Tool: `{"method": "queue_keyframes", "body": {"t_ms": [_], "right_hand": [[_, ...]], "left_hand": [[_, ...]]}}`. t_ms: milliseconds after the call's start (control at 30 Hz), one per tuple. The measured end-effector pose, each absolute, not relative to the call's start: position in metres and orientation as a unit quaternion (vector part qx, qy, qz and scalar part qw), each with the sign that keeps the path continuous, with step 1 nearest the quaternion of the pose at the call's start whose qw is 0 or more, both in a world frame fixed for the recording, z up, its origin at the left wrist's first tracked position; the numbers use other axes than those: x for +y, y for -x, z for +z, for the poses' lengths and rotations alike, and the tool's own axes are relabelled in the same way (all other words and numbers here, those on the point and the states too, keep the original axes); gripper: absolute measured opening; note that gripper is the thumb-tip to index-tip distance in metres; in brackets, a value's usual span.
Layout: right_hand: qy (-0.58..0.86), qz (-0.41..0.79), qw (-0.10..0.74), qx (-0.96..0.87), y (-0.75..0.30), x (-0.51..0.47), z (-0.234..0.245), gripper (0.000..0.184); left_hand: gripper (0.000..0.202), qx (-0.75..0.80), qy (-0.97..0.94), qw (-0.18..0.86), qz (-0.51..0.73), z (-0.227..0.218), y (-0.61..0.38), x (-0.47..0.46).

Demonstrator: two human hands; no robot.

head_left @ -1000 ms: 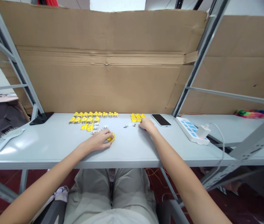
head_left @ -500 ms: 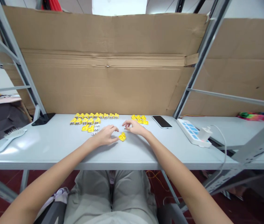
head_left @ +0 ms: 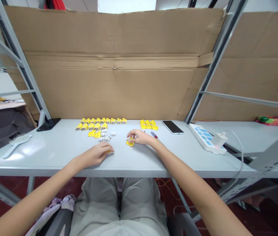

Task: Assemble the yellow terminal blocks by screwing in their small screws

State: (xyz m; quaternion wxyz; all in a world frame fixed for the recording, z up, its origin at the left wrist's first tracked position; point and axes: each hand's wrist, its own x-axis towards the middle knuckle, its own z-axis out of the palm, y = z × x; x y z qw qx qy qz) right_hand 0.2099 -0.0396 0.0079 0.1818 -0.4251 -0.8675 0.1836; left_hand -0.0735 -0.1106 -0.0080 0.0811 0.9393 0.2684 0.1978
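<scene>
My left hand (head_left: 97, 154) rests low on the table, its fingers curled together around a small yellow piece (head_left: 109, 151) that shows only at the fingertips. To its right, my right hand (head_left: 139, 137) pinches down on a yellow plastic piece (head_left: 129, 144), which is partly covered by the fingers. Several small white blocks (head_left: 113, 133) lie beyond my left hand, beside a pair of flat yellow pieces (head_left: 97, 134). Just behind my right hand lies a small tool with a red and blue handle (head_left: 154, 134), perhaps a screwdriver.
Rows of yellow-and-white pieces (head_left: 103, 120) line the table's back edge. More yellow pieces (head_left: 149, 124) sit right of them, near a phone (head_left: 172, 127). A power strip (head_left: 206, 139) with a plugged-in charger is at right, a hairbrush (head_left: 17, 144) at left. Cardboard (head_left: 119, 91) walls the back.
My left hand has drawn left and toward me, uncovering the white blocks. My right hand has come down onto the yellow piece, and the red-and-blue handle now shows.
</scene>
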Motion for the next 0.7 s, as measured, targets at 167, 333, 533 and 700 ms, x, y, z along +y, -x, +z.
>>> {"method": "queue_keyframes", "body": {"t_ms": [167,333,533,700], "right_hand": [[0.439,0.178,0.177,-0.863,-0.21,-0.04,0.009,0.024],[0.443,0.161,0.19,-0.861,-0.21,-0.04,0.009,0.021],[0.479,0.109,0.194,-0.849,-0.208,-0.04,0.004,0.017],[0.49,0.1,0.191,-0.845,-0.203,-0.041,0.002,0.015]], "left_hand": [[0.025,0.374,-0.901,0.094,0.201,-0.007,0.136,-0.1],[0.025,0.461,-0.857,0.114,0.2,0.0,0.16,-0.079],[0.029,0.497,-0.832,0.031,0.244,0.011,0.128,-0.038],[0.023,0.548,-0.811,-0.033,0.2,0.023,0.086,0.006]]}}
